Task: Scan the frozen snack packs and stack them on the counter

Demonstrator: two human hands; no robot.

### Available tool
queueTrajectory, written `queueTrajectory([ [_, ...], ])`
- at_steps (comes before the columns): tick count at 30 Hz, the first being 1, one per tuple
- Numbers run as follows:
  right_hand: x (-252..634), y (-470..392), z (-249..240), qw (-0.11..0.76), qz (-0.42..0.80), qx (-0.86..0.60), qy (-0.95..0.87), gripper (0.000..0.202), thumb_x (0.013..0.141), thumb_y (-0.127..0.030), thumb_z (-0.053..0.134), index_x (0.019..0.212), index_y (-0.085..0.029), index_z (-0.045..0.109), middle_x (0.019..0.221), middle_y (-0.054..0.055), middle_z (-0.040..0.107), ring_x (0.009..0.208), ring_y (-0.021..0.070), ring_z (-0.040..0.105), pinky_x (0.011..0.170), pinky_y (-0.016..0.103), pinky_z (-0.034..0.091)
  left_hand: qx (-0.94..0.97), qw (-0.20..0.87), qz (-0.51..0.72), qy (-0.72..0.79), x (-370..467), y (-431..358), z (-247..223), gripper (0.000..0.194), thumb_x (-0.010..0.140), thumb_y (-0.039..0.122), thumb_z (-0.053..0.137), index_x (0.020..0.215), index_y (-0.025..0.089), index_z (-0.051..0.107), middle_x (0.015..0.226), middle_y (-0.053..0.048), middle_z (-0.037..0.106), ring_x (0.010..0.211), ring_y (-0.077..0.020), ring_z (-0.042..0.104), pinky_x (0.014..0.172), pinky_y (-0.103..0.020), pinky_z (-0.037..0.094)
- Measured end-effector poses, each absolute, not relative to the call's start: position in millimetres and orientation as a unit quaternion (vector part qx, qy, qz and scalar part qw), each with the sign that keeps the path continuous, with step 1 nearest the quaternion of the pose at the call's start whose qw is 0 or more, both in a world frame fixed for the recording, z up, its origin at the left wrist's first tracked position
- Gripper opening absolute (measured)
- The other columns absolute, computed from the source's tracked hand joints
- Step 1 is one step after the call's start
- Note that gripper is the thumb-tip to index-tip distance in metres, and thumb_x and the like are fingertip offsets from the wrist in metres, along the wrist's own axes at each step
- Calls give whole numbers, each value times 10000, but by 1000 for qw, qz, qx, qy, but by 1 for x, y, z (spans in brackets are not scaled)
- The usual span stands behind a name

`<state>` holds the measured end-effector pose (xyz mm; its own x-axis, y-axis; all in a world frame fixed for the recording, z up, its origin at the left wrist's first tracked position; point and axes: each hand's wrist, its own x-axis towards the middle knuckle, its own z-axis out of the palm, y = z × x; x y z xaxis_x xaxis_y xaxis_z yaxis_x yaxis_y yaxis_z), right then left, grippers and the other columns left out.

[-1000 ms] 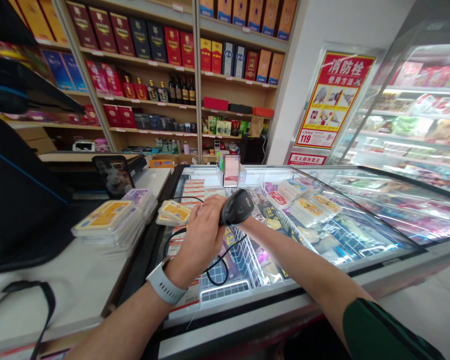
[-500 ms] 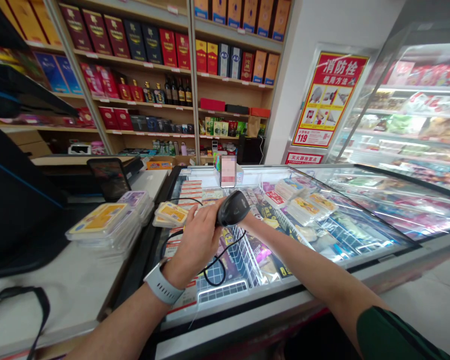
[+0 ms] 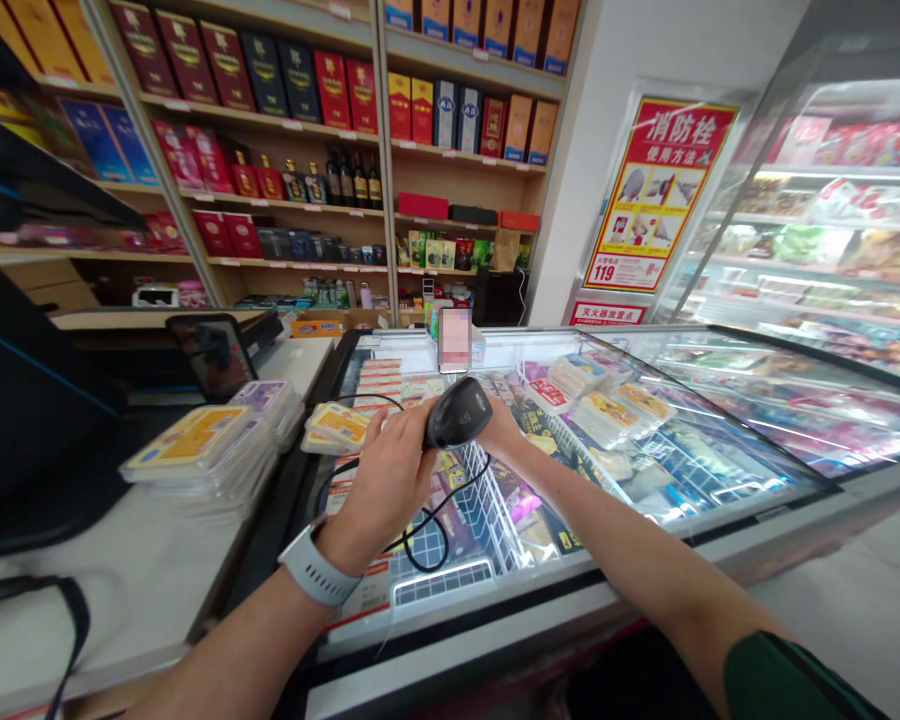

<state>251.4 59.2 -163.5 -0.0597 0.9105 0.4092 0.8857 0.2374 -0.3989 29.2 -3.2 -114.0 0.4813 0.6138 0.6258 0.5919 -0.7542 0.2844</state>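
My left hand (image 3: 391, 472), a grey watch on its wrist, is wrapped round the handle of a black barcode scanner (image 3: 459, 412). The scanner's head points forward, over the glass top of the chest freezer. Its black cable (image 3: 447, 540) loops down across the glass. My right hand (image 3: 499, 426) reaches in from the right, just behind the scanner's head; its fingers are hidden there. A phone (image 3: 454, 340) with a pinkish screen shows upright beyond the scanner; what supports it is hidden. Yellow-labelled clear packs (image 3: 337, 427) lie left of my left hand.
Stacked clear plastic packs (image 3: 195, 445) stand on the white counter (image 3: 157, 580) at left, near a dark tablet-like screen (image 3: 211, 355). The freezer (image 3: 540, 590) holds packaged food (image 3: 607, 415) in wire baskets. Behind are shelves of boxes and bottles (image 3: 352, 180); a lit display cooler (image 3: 832, 230) is at right.
My left hand and the scanner have shifted slightly left. A little more of my right hand shows beside the scanner. The view has moved slightly; the left hand's grip is unchanged.
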Motion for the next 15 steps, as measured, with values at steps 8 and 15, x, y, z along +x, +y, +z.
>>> queueTrajectory([
  [8,257,56,-164,274,34,-646,-712,205,914,-274,595,1071,-168,674,978,78,721,888,217,657,775,282,443,843,-3,395,365,25,6,-118,489,885,163,488,1373,159,457,1272,-152,667,1205,-296,606,1120,-546,357],
  [15,263,58,-162,263,68,-675,-686,133,867,-278,666,926,-160,684,882,42,717,787,164,632,679,242,385,840,-20,394,374,24,9,-118,496,901,182,462,1395,137,449,1239,-161,675,1175,-319,613,1077,-532,392],
])
